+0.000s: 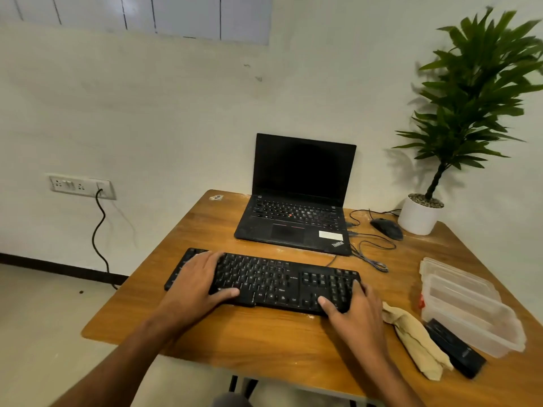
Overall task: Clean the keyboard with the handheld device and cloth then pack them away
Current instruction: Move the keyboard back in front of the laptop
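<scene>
A pale plastered wall backs one wooden worktop [264,333] with rounded corners and a glossy brown grain. On the wall at nine o'clock sits one white socket plate [80,185], with a single black cable [98,230] hanging from it.

One black plastic keyboard [273,282], long and flat, lies at the centre of the worktop. The left hand [197,284] rests flat over its left end, fingers straight and slightly spread across the keys, thumb along the near edge. The right hand [357,311] holds the right end, thumb laid on the keys and fingers wrapped round the side edge.

At twelve o'clock stands one open black laptop [296,201], its screen dark. At two o'clock are one black mouse [387,228] with thin looped wires, and one leafy green plant [470,92] in a round white pot [418,217].

At four o'clock, just beside the right hand, lies one crumpled tan cloth [417,342], soft and bunched lengthwise. Touching its far side is one black, oblong handheld device [455,348]. Beyond that sits a clear plastic container [470,306], rectangular; how many are stacked I cannot tell.
</scene>
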A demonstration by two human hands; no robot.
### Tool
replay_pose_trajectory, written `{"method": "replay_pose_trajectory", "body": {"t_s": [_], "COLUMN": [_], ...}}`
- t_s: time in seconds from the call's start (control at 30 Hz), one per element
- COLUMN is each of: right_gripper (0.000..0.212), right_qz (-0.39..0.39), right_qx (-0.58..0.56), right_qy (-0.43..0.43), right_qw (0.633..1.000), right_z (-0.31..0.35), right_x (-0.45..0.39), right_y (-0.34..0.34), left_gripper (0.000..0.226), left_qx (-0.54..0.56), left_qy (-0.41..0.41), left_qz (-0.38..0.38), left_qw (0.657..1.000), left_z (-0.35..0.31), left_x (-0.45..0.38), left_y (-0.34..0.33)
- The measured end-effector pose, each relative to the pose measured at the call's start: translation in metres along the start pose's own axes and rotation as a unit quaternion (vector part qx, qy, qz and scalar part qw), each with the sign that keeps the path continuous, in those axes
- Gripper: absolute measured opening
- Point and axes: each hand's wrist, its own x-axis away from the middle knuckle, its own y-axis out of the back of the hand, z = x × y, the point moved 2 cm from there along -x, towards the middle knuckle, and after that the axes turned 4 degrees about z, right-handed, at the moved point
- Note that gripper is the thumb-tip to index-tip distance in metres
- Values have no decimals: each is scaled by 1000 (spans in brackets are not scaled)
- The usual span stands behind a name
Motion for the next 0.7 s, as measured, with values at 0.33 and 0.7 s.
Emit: {"method": "replay_pose_trajectory", "body": {"t_s": [0.33, 0.7], "right_gripper": [69, 59], "right_qz": [-17, -25], "right_qx": [-25, -47], "right_qy": [-54, -61], "right_qw": [998, 997], "right_z": [1, 0], "right_x": [-8, -13], "right_y": [0, -1], "left_gripper": [54, 35], "left_qx": [130, 197], "left_qy": [216, 235], "left_qz": [-113, -122], "left_qw": [961, 944], "left_z": [30, 28], "left_x": [14, 3], "left_y": [-3, -11]}}
